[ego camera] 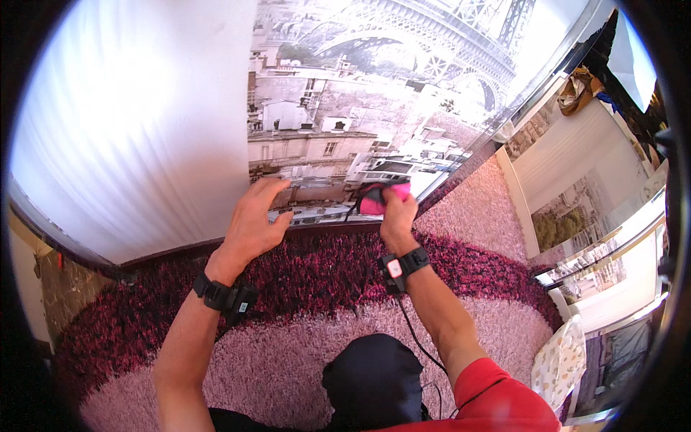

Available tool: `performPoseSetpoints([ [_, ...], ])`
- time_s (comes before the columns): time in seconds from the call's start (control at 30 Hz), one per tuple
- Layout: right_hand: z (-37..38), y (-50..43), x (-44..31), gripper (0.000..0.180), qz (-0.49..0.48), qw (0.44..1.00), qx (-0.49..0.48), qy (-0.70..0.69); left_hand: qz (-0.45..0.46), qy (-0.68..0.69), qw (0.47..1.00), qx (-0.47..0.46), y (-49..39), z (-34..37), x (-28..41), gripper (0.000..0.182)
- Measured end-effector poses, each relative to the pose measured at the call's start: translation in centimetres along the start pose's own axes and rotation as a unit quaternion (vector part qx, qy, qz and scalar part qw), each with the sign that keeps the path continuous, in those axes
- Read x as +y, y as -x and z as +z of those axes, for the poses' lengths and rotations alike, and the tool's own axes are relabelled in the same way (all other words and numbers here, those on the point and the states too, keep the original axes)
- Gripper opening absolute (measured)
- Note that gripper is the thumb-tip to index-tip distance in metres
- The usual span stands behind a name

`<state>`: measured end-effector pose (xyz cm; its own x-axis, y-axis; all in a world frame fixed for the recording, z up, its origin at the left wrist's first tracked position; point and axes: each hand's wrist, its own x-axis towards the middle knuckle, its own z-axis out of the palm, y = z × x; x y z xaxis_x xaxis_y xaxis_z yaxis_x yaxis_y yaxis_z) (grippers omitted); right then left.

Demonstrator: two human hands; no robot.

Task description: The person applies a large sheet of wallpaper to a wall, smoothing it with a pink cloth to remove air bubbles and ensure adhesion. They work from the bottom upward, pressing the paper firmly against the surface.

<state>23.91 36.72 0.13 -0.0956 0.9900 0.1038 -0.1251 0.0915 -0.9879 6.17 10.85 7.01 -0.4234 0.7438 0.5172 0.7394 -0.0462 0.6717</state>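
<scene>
A glossy panel with a printed city and Eiffel Tower picture stands before me, with a plain white section beside it on the left. My right hand grips a pink and black cloth against or close to the lower part of the picture. To its left, my left hand is held near the panel's lower edge, fingers apart and holding nothing. Whether its fingertips touch the surface cannot be told. Each wrist wears a black strapped device.
A shaggy rug in dark magenta and pale pink lies below the panel. More printed panels are at the right, with a brown bag or crumpled item near their top. A patterned white cloth hangs at lower right.
</scene>
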Motion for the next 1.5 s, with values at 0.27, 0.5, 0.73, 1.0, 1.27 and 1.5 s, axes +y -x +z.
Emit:
performPoseSetpoints([
  [0.27, -1.4, -1.8, 0.1, 0.014, 0.099, 0.99, -0.031, -0.093, 0.0, 0.024, 1.0, 0.013, 0.0, 0.4, -0.7, 0.049],
  [0.5, 0.7, -2.8, -15.4, 0.007, -0.179, 0.969, -0.117, -0.124, 0.005, 0.034, 0.999, 0.016, -0.1, 0.6, -0.6, 0.049],
  [0.73, -0.1, -3.4, -13.6, 0.011, -0.158, 0.978, -0.064, -0.119, -0.014, 0.065, 0.998, 0.015, -0.1, 0.1, 0.0, 0.05],
  [1.0, -1.0, -1.6, 2.0, 0.018, -0.039, 0.998, 0.015, -0.043, -0.015, 0.016, 0.999, -0.029, 0.0, 1.7, -0.7, 0.051],
  [1.27, -4.0, -3.1, 2.4, 0.021, 0.02, 0.999, -0.022, 0.036, -0.023, 0.034, 0.998, -0.038, -0.2, 2.5, -0.6, 0.053],
  [1.5, -4.7, -6.6, -10.9, 0.017, -0.298, 0.939, 0.019, 0.173, -0.029, 0.045, 0.998, -0.04, -0.3, 2.8, -1.1, 0.056],
])
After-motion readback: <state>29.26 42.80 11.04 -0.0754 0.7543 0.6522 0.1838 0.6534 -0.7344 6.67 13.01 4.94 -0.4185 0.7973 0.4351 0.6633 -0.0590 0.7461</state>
